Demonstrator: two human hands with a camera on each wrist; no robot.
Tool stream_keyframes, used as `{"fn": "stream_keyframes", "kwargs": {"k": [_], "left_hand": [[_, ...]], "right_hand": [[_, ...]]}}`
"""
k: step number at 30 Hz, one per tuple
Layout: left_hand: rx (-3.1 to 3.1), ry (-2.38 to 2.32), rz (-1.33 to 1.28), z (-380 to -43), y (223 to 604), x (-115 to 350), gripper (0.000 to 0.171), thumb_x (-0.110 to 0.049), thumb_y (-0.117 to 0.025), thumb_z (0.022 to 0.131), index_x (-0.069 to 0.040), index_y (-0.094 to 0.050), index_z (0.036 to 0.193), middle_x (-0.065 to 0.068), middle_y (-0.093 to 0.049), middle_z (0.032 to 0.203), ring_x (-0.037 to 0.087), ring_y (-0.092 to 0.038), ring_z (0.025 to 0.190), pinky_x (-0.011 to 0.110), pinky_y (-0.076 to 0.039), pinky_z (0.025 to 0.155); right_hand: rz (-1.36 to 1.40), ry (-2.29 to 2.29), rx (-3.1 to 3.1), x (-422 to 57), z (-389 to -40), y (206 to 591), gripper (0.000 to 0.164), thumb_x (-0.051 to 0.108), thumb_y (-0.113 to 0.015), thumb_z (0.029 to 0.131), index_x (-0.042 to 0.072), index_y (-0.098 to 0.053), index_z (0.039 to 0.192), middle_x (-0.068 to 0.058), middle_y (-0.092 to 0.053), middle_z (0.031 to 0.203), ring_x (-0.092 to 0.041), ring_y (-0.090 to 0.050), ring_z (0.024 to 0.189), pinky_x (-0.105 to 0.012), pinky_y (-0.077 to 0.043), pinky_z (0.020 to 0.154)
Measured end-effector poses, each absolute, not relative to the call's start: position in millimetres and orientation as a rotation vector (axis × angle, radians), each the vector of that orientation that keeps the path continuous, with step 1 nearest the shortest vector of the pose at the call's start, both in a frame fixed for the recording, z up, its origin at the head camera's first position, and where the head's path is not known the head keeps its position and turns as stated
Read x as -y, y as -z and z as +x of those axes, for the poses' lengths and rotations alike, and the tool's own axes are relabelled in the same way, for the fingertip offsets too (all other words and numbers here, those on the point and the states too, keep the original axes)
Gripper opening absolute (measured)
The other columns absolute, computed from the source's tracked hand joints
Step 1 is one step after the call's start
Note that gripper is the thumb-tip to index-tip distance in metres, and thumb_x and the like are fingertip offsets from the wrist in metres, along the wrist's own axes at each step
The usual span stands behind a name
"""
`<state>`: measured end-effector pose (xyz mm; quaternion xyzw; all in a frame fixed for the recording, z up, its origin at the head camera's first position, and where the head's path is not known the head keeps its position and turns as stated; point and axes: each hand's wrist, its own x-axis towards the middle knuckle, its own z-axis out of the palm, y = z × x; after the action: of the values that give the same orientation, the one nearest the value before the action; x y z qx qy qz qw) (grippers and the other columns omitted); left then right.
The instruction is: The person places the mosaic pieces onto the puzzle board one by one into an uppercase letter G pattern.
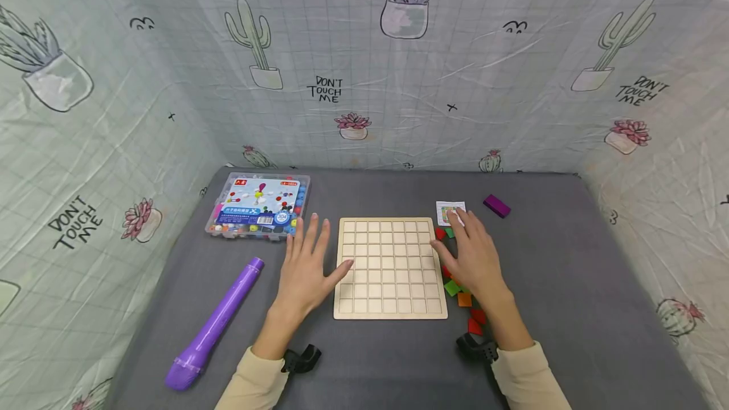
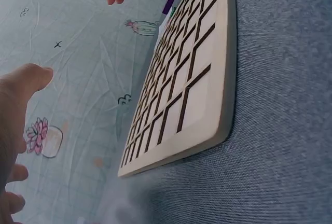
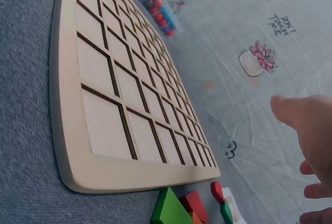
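Observation:
A square wooden grid board (image 1: 392,313) lies flat on the grey table, its square recesses bare. My left hand (image 1: 304,271) hovers at the board's left side with fingers spread and the thumb reaching over its edge. On the other side, my right hand (image 1: 474,258) is held above several small coloured pieces, fingers extended, holding nothing. Among them show a green piece (image 1: 452,288), an orange piece (image 1: 464,300) and a red piece (image 1: 475,326); the hand hides others. A small printed card (image 1: 447,212) lies beyond the board's far right corner, partly behind the right fingertips.
At the back left sits a clear plastic case (image 1: 257,205) of coloured balls with a printed label. A purple microphone-shaped stick (image 1: 215,324) lies left of my left hand. One dark purple block (image 1: 497,205) rests at the back right. Patterned curtains (image 1: 364,68) enclose the table's back and sides.

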<state>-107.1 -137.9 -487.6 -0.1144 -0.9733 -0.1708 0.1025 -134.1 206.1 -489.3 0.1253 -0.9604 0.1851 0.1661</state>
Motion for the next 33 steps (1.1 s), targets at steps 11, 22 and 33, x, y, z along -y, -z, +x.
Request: {"fn": "stream_keyframes", "kwargs": {"k": [11,22,33], "left_hand": [[2.879,0.605,-0.315,-93,499,136,0.094,-0.062,-0.06,0.091,-0.006,-0.028,0.159,0.014,-0.02,0.168,0.037,-0.011,0.157,0.06,-0.019,0.127],[2.886,0.663,-0.331,-71,512,131,0.088,-0.057,-0.064,0.092,-0.002,-0.036,0.155,0.016,-0.033,0.163,0.036,-0.027,0.153,0.056,-0.025,0.127],[2.901,0.71,-0.379,-52,527,129,0.088,-0.057,-0.067,0.091,-0.003,-0.039,0.154,0.017,-0.038,0.16,0.034,-0.033,0.151,0.054,-0.032,0.124]], "right_hand": [[0.3,-0.596,2.699,-215,-142,498,0.067,0.035,-0.072,0.092,0.001,-0.05,0.146,-0.024,-0.053,0.142,-0.044,-0.049,0.129,-0.065,-0.046,0.105],[0.284,-0.679,2.661,-220,-148,507,0.054,0.027,-0.07,0.094,-0.001,-0.056,0.138,-0.027,-0.06,0.131,-0.046,-0.054,0.117,-0.063,-0.05,0.099],[0.196,-0.707,2.771,-227,-157,519,0.051,0.028,-0.068,0.096,-0.003,-0.059,0.135,-0.025,-0.061,0.124,-0.043,-0.054,0.111,-0.059,-0.051,0.096]]}}
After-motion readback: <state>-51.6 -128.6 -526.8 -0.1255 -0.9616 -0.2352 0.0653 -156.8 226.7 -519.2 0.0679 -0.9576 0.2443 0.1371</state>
